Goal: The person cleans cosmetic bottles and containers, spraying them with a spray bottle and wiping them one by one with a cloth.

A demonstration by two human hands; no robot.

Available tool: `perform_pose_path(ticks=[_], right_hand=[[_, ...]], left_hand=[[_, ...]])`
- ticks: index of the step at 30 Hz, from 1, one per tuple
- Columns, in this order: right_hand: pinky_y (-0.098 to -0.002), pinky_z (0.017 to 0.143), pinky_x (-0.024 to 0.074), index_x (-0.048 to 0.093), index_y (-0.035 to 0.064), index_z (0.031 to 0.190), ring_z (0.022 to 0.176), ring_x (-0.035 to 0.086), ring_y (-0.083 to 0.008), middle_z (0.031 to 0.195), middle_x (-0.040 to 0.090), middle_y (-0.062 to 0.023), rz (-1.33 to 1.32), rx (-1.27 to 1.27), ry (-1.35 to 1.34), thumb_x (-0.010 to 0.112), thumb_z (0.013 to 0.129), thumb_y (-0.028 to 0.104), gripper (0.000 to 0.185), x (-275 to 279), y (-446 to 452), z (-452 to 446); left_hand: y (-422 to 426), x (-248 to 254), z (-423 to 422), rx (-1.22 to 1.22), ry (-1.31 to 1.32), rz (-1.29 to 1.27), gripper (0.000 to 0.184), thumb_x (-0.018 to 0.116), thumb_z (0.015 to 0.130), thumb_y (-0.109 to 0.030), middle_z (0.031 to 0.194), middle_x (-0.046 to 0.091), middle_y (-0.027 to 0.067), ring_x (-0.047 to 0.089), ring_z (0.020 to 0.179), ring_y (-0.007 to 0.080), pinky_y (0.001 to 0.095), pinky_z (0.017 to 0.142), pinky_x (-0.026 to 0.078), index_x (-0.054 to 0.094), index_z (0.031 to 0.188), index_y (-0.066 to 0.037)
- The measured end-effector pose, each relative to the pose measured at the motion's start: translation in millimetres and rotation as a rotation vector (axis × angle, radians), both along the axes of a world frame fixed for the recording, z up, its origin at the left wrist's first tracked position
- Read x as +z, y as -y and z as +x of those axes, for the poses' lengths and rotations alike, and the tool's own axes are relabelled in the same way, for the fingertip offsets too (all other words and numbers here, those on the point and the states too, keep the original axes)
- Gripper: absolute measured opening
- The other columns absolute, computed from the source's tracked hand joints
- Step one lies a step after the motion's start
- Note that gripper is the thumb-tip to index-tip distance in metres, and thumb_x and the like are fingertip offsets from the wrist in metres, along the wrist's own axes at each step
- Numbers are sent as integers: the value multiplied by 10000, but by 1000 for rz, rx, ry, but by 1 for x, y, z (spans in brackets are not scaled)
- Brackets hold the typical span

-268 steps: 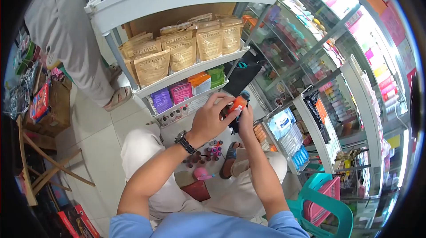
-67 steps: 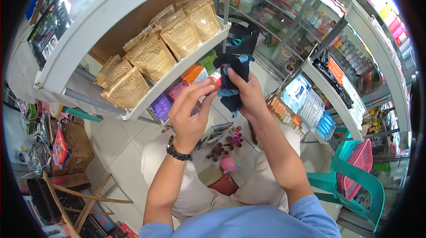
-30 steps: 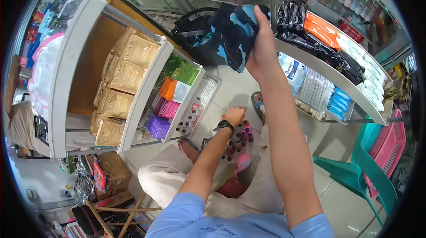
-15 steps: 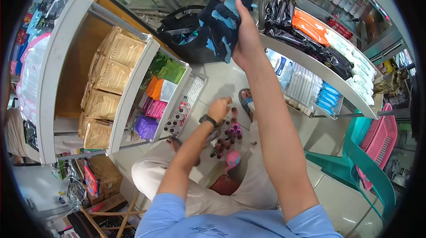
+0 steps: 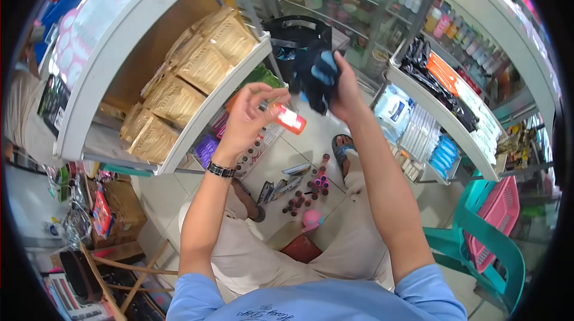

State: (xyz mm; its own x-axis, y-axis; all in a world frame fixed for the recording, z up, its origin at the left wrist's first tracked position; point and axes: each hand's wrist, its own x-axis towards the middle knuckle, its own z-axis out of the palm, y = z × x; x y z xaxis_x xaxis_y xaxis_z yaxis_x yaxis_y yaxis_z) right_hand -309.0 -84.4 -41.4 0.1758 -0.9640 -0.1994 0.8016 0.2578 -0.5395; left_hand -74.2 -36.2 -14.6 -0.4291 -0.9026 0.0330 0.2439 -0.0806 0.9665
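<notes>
My left hand (image 5: 246,119), with a black watch on its wrist, pinches a small orange-red bottle (image 5: 291,119) by its dark cap end, with a white label facing up. Just right of it, my right hand (image 5: 347,90) grips a crumpled dark cloth with light blue patches (image 5: 317,78); the thumb lies along its edge. The bottle and the cloth are apart. Below them, several small dark-capped bottles (image 5: 308,199) stand on the floor between my legs, beside a pink round item (image 5: 311,220).
A white rack (image 5: 227,96) with gold pouches (image 5: 179,99) stands at the left. Behind the cloth is a black bag (image 5: 299,34). Another white rack (image 5: 439,105) with wipes and packets is at the right, near a green chair (image 5: 478,225) holding a pink basket (image 5: 493,219).
My left hand has risen from near the floor bottles and now holds the orange-red bottle close to the cloth. The cloth in my right hand has come lower. The view has turned.
</notes>
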Motion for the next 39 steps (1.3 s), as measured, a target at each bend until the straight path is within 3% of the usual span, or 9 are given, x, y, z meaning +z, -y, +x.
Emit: perform_pose_path(ticks=[2,4,6,9,15,24,30,34,39], right_hand=[[-338,688,516,648,170,953,750,625,-148,896,681,-13,20,27,-45,559,986,464,309,14,-20,26],[-281,714,514,661,136,1057,809,633,-117,964,686,-11,53,291,-131,608,979,426,304,19,-34,45],[-241,741,516,657,74,1135,851,629,-102,1003,687,-20,-276,352,-509,634,980,372,336,34,-56,64],[-241,763,517,632,29,1195,863,625,-110,1013,685,-40,-314,235,-617,635,987,353,385,47,-64,81],[-239,755,515,621,24,1195,831,627,-120,985,685,-51,-337,119,-757,614,999,362,391,42,-46,87],[-248,714,506,617,18,1149,763,612,-124,929,676,-49,-282,194,-785,616,994,281,305,54,-52,85],[-264,692,494,611,25,1134,747,589,-123,938,673,-48,-543,283,-918,665,955,189,248,39,-58,84],[-263,680,485,609,34,1130,732,578,-124,937,674,-48,-866,-18,-1286,713,907,110,258,24,-65,104],[-254,665,479,614,25,1095,727,581,-130,926,674,-64,-797,6,-1267,652,968,219,235,34,-69,106]], left_hand=[[-3,9,6,85,-31,-75,390,685,905,-7,1286,634,213,570,1280,297,365,1021,476,479,1229,-76],[-7,16,7,346,306,-537,294,679,916,-33,1241,680,162,593,1257,250,326,946,511,545,1177,-53],[-5,23,21,420,354,-581,278,676,921,-45,1234,683,145,603,1230,240,320,940,510,560,1173,-54],[-1,31,34,538,522,-702,237,668,935,-81,1213,694,95,635,1149,208,300,922,507,607,1162,-58],[-11,42,52,491,495,-575,218,654,946,-129,1075,702,46,635,979,181,291,881,484,654,1158,-81],[-15,40,65,503,752,-940,208,673,897,-139,916,637,42,558,778,198,321,735,464,686,1102,-103],[-14,35,57,548,794,-1016,177,682,880,-141,950,643,39,568,788,222,336,748,474,687,1051,-98],[-19,33,50,547,943,-902,161,688,872,-153,977,645,35,582,812,227,333,761,473,684,1018,-86],[-16,41,49,537,957,-974,163,703,868,-176,974,637,38,593,820,228,329,757,475,679,993,-74]])
